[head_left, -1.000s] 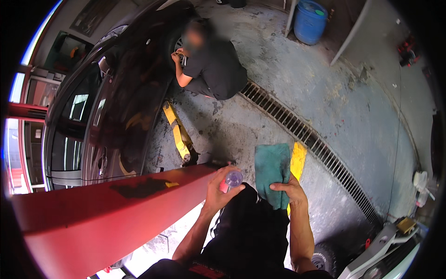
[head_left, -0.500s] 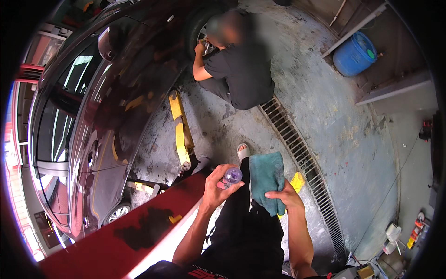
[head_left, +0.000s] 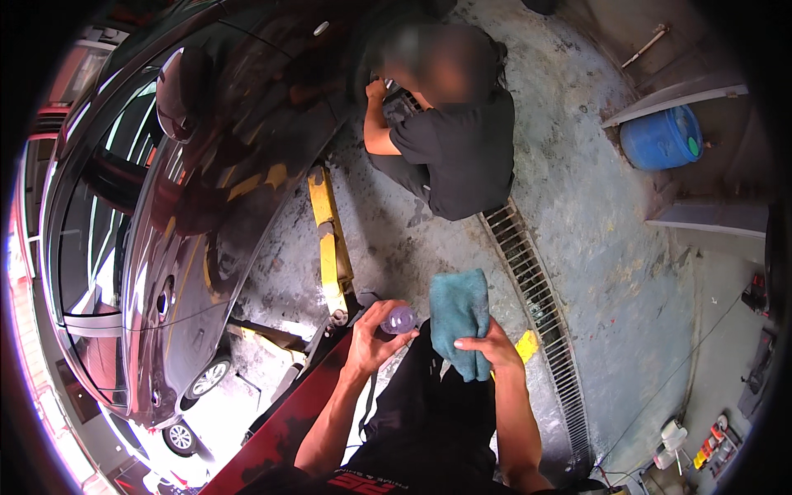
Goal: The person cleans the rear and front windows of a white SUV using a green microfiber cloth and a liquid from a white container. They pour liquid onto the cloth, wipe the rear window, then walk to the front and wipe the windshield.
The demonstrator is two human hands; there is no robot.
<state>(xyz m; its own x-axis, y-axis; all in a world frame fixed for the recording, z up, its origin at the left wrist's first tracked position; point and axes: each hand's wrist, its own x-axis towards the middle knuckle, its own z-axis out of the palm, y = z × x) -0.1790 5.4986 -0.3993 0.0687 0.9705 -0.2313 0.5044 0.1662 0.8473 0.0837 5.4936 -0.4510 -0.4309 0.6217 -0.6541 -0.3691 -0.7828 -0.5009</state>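
My left hand (head_left: 369,345) is closed around a small clear round container (head_left: 399,320) with something pale purple in it. I see it mostly end-on, so I cannot tell its full shape. Beside it, my right hand (head_left: 492,348) grips a folded teal cloth (head_left: 459,304) by its lower right side, with the thumb on top. The cloth hangs in front of my dark trousers. Container and cloth are held apart, close to each other at waist height.
A dark, shiny car (head_left: 198,206) fills the left side. Ahead, a co-worker (head_left: 462,157) crouches by its wheel. A yellow lift arm (head_left: 329,247) reaches under the car near a red post (head_left: 285,412). A floor drain grate (head_left: 536,289) runs along the right; a blue barrel (head_left: 660,139) lies beyond.
My view has shifted, so the car, co-worker and barrel sit differently in it. Both hands have moved slightly left, still holding the container and the cloth.
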